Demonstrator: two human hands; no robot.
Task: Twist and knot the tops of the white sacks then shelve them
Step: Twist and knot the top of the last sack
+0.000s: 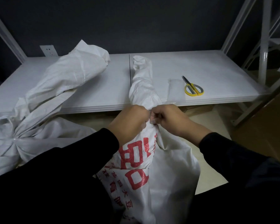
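Note:
A white woven sack with red print (152, 172) stands in front of me below the shelf edge. Its gathered, twisted top (141, 81) stretches up and lies on the white shelf board (217, 70). My left hand (128, 122) and my right hand (170, 118) sit knuckle to knuckle at the sack's neck, both fists gripping the bunched fabric. A second white sack (23, 143) lies at the left, its neck tied and its long top (68, 73) draped onto the shelf.
Yellow-handled scissors (193, 88) and a small clear plastic bag (175, 89) lie on the shelf to the right of the twisted top. White metal uprights (263, 46) frame the shelf at right. A wall socket (48, 50) sits behind the left sack.

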